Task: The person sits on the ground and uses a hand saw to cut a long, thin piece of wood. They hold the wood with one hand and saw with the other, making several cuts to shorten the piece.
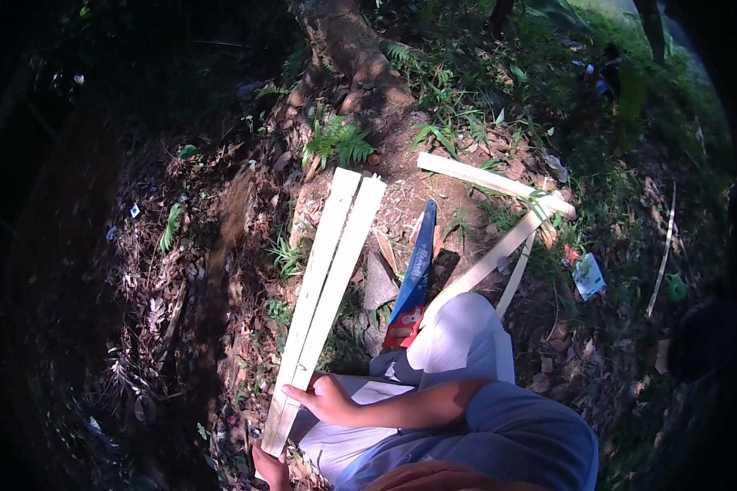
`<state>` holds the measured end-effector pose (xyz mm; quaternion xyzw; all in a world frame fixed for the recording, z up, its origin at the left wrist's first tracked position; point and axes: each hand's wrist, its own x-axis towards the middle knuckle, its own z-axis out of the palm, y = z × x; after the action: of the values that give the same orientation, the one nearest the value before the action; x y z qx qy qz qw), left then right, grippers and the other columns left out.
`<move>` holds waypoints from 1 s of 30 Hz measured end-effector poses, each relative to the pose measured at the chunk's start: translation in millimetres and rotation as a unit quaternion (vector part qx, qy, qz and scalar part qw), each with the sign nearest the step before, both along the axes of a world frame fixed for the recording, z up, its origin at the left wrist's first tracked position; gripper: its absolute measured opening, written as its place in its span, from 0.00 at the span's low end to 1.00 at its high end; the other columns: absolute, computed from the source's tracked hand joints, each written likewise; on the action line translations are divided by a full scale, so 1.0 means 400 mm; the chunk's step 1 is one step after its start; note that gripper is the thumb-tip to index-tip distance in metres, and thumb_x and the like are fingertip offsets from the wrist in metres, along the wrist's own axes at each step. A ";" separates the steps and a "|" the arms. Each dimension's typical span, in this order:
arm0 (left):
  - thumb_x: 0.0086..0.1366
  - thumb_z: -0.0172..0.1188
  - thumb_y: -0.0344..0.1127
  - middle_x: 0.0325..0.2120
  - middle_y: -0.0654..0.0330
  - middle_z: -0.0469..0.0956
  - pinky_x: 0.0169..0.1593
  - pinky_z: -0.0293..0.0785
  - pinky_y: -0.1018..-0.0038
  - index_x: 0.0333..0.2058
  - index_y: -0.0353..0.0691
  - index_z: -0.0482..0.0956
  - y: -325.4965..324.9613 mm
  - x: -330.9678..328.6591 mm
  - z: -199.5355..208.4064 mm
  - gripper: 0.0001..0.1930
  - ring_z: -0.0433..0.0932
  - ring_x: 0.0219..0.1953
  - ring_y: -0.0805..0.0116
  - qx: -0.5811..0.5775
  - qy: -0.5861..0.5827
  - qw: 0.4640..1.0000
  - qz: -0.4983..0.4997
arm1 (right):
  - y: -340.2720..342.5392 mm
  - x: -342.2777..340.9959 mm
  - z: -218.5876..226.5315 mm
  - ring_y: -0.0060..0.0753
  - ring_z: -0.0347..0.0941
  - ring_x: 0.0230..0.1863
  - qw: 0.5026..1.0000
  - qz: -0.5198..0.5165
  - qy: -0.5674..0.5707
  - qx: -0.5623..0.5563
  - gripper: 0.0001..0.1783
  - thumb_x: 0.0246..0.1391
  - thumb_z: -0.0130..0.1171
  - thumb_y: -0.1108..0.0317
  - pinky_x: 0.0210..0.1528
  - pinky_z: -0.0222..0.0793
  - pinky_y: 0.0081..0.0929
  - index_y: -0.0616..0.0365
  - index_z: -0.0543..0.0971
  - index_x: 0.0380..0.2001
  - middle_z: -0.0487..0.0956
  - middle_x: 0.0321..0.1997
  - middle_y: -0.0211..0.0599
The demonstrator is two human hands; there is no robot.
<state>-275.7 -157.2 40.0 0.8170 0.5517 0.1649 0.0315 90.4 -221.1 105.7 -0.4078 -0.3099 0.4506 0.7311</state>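
Two long wooden strips point(329, 299): point ahead from both hands, leaning right | handsaw point(416, 270): ahead and right of right hand | right hand point(332, 401): curled, holding strips | left hand point(272, 468): nearest their bottom end, can't tell grip

"Count of held strips point(307, 335)?"
"Two, seven o'clock."
"Count of ground strips point(490, 177)?"
"Three visible, two to three o'clock."
"Handsaws?"
"One handsaw point(413, 274), four o'clock, near centre."
"Hands?"
"Two: left hand point(272, 469), right hand point(329, 403), about seven o'clock."
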 end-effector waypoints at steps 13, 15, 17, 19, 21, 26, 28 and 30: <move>0.55 0.67 0.76 0.40 0.37 0.76 0.52 0.71 0.43 0.56 0.26 0.71 0.071 -0.147 -0.098 0.53 0.76 0.46 0.30 0.032 -0.006 0.992 -0.119 | -0.041 -0.061 -0.011 0.23 0.86 0.37 0.998 -0.054 0.013 0.016 0.22 0.70 0.66 0.55 0.41 0.78 0.30 0.67 0.87 0.46 0.91 0.39 0.43; 0.55 0.68 0.75 0.40 0.37 0.75 0.52 0.71 0.44 0.56 0.25 0.71 0.070 -0.138 -0.113 0.52 0.76 0.46 0.30 0.027 -0.033 0.991 -0.127 | -0.057 -0.043 0.003 0.25 0.86 0.38 0.997 -0.077 -0.012 -0.004 0.21 0.70 0.66 0.55 0.41 0.79 0.30 0.66 0.88 0.46 0.91 0.40 0.43; 0.55 0.68 0.74 0.40 0.36 0.75 0.52 0.72 0.44 0.56 0.25 0.71 0.075 -0.112 -0.105 0.51 0.76 0.45 0.29 0.019 -0.045 0.990 -0.136 | -0.052 -0.039 -0.009 0.25 0.86 0.38 0.997 -0.080 0.014 0.000 0.20 0.70 0.66 0.55 0.41 0.79 0.30 0.66 0.88 0.46 0.91 0.40 0.43; 0.56 0.68 0.72 0.41 0.36 0.75 0.51 0.72 0.45 0.56 0.25 0.71 0.076 -0.104 -0.094 0.50 0.76 0.45 0.29 0.007 -0.042 0.990 -0.138 | -0.054 -0.038 -0.010 0.24 0.86 0.39 0.996 -0.080 0.029 0.005 0.20 0.70 0.66 0.56 0.42 0.79 0.30 0.66 0.87 0.46 0.91 0.40 0.43; 0.56 0.70 0.69 0.41 0.35 0.76 0.52 0.72 0.45 0.57 0.24 0.71 0.050 -0.086 -0.089 0.50 0.76 0.46 0.29 0.016 -0.026 0.991 -0.129 | -0.060 -0.033 0.000 0.23 0.86 0.39 0.996 -0.084 0.031 0.012 0.20 0.70 0.66 0.56 0.42 0.79 0.30 0.66 0.87 0.47 0.91 0.40 0.43; 0.54 0.69 0.70 0.44 0.35 0.76 0.56 0.70 0.46 0.59 0.24 0.71 0.027 -0.052 -0.064 0.51 0.75 0.50 0.30 0.003 -0.054 0.991 -0.120 | -0.071 -0.018 0.016 0.21 0.85 0.39 0.996 -0.087 0.006 0.004 0.20 0.70 0.66 0.56 0.41 0.79 0.31 0.66 0.87 0.47 0.91 0.39 0.42; 0.53 0.64 0.80 0.47 0.37 0.76 0.60 0.67 0.46 0.56 0.25 0.72 0.002 -0.018 -0.031 0.55 0.73 0.53 0.33 -0.012 -0.056 0.995 -0.086 | -0.061 -0.021 -0.009 0.21 0.85 0.38 0.996 -0.086 0.004 -0.004 0.20 0.70 0.66 0.56 0.40 0.78 0.31 0.66 0.87 0.47 0.91 0.38 0.42; 0.54 0.66 0.77 0.47 0.37 0.76 0.60 0.67 0.47 0.57 0.25 0.72 0.009 -0.017 -0.032 0.54 0.73 0.53 0.33 -0.010 -0.053 0.994 -0.091 | -0.053 -0.019 -0.020 0.20 0.84 0.37 0.996 -0.083 0.008 -0.016 0.20 0.70 0.66 0.55 0.39 0.78 0.31 0.65 0.87 0.47 0.90 0.36 0.43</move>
<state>-282.5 -153.8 27.2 0.8535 0.4744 0.1988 0.0839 82.6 -242.4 97.5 -0.4407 -0.2619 0.3961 0.7618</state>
